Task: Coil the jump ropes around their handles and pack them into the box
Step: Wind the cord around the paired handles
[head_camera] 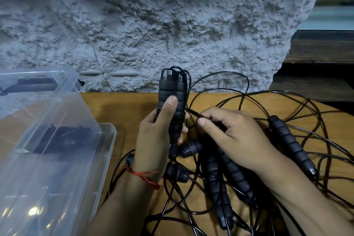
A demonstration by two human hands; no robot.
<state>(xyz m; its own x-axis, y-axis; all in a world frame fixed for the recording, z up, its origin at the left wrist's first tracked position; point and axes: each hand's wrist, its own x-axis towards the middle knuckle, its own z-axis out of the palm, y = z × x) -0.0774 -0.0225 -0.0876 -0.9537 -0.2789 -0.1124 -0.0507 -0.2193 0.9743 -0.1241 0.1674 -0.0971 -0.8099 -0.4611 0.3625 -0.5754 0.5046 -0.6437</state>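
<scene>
Here, left hand (153,130): the paired handles (171,101) are gripped upright, thumb laid along them.
Right hand (229,132): the black cord (193,114) is pinched just right of the handles.
Loose ropes (291,145): spread under and right of the right hand.
Box (113,134): set left of the left hand.

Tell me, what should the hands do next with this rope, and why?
Probably wind one more turn: the right hand pinches the rope right beside the paired handles, which the left hand grips upright. Only a few turns wrap them, and much rope lies loose on the table.
</scene>
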